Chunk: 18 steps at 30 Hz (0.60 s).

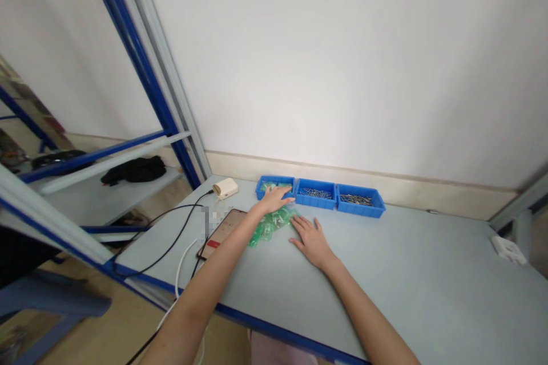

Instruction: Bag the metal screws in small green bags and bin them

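My left hand (274,198) reaches over the front of the left blue bin (258,189), its fingers stretched out toward the right. Inside that bin lie greenish clear pieces, partly covered by the hand. Below it, a heap of green, see-through plastic pieces (270,224) is spread on the table. My right hand (314,241) rests on the tabletop with fingers apart, the tips touching the heap's right edge. The middle blue bin (317,202) holds thin silvery metal pieces, and the right blue bin (362,209) holds similar brassy ones.
A phone or tablet (225,232) lies left of the heap. Behind it sits a cream-coloured device (225,188) with a black cable (184,222). A white cable (177,274) hangs over the front edge. At the far right is a white block (508,250). A wall rises behind the table.
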Motion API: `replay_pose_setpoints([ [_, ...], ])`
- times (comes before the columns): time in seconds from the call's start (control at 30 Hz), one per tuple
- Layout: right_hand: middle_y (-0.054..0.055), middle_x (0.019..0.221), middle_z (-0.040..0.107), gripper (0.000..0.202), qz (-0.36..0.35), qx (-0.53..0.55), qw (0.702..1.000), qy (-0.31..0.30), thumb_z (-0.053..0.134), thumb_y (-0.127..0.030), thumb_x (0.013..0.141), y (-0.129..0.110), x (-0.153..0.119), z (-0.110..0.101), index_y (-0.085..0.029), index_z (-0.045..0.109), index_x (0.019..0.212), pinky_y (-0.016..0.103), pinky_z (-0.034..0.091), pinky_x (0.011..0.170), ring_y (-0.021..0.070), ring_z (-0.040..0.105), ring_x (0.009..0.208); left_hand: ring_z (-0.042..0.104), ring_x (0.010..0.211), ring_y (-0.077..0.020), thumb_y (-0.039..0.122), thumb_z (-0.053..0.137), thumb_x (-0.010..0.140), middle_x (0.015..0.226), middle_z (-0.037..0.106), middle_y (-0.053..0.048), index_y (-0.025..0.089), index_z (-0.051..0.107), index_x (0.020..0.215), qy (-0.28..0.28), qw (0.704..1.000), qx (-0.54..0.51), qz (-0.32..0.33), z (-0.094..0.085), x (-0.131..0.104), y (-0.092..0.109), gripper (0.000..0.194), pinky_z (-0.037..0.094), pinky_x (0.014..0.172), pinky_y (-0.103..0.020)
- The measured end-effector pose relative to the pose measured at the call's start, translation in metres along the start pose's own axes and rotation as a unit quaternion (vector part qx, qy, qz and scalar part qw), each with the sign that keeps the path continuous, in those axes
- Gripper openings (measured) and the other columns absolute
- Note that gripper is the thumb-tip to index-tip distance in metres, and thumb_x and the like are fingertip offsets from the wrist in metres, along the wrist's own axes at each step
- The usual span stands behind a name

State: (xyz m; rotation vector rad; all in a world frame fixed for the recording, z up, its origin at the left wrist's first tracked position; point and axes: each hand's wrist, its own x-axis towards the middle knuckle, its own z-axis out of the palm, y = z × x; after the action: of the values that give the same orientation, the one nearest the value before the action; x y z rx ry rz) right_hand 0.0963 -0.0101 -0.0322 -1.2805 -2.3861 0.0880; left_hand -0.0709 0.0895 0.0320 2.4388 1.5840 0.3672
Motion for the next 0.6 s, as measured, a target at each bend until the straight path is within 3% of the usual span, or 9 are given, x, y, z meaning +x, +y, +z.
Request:
replay_pose_setpoints([
  [0.13,0.012,0.105,0.059,0.039,0.022,-0.088,0.996,0.005,0.045,-0.023,0.086,-0.005,-0.001,-0.009,-0.02,0.046,0.125,0.041,0.034,0.086,0.0235,0.052,0.097,0.035,0.124,-0.0213,0.037,0.047,0.085,0.134,0.044,-0.005,0.027,0.048,0.122,0.132,0.991,-0.025,0.027,0.0,-0.023,0.0,0.039,0.018,0.104,-0.042],
  [0.2,0.013,0.099,0.06,0.037,0.029,-0.133,0.991,-0.003,0.041,-0.013,0.086,-0.007,-0.001,-0.014,-0.017,0.049,0.122,0.038,0.036,0.08,0.0238,0.052,0.092,0.038,0.12,-0.0201,0.033,0.048,0.085,0.128,0.049,-0.004,0.027,0.054,0.115,0.16,0.986,-0.04,0.039,0.003,-0.04,0.001,0.032,0.023,0.102,-0.04],
  [0.33,0.013,0.093,0.061,0.032,0.039,-0.12,0.992,-0.007,0.039,-0.006,0.083,-0.004,-0.001,-0.016,-0.015,0.058,0.108,0.038,0.037,0.079,0.024,0.053,0.09,0.043,0.114,-0.0184,0.024,0.054,0.081,0.12,0.053,-0.003,0.026,0.058,0.108,0.072,0.987,-0.103,0.104,0.016,-0.075,0.008,0.028,0.029,0.1,-0.037],
  [0.43,0.01,0.092,0.064,0.028,0.076,0.066,0.994,0.042,0.043,-0.015,0.083,0.003,0.0,-0.013,-0.017,0.061,0.104,0.035,0.04,0.08,0.0213,0.056,0.087,0.045,0.112,-0.0191,0.023,0.061,0.076,0.12,0.054,-0.005,0.025,0.054,0.116,0.034,0.974,-0.188,0.121,0.03,-0.087,0.015,0.041,0.031,0.099,-0.036],
  [0.5,0.009,0.091,0.066,0.027,0.129,0.261,0.953,0.084,0.046,-0.026,0.082,0.009,0.002,-0.01,-0.017,0.063,0.1,0.034,0.044,0.076,0.02,0.059,0.08,0.053,0.1,-0.0186,0.025,0.063,0.074,0.115,0.058,-0.007,0.022,0.052,0.119,0.049,0.962,-0.255,0.084,0.037,-0.085,0.019,0.046,0.038,0.093,-0.035],
  [0.6,0.007,0.085,0.069,0.031,0.213,0.498,0.834,0.105,0.055,-0.038,0.073,0.016,0.005,-0.005,-0.015,0.065,0.091,0.035,0.048,0.069,0.0204,0.061,0.071,0.059,0.079,-0.0166,0.027,0.062,0.074,0.096,0.065,-0.008,0.015,0.058,0.111,0.092,0.934,-0.344,-0.011,0.044,-0.074,0.021,0.04,0.046,0.076,-0.031],
])
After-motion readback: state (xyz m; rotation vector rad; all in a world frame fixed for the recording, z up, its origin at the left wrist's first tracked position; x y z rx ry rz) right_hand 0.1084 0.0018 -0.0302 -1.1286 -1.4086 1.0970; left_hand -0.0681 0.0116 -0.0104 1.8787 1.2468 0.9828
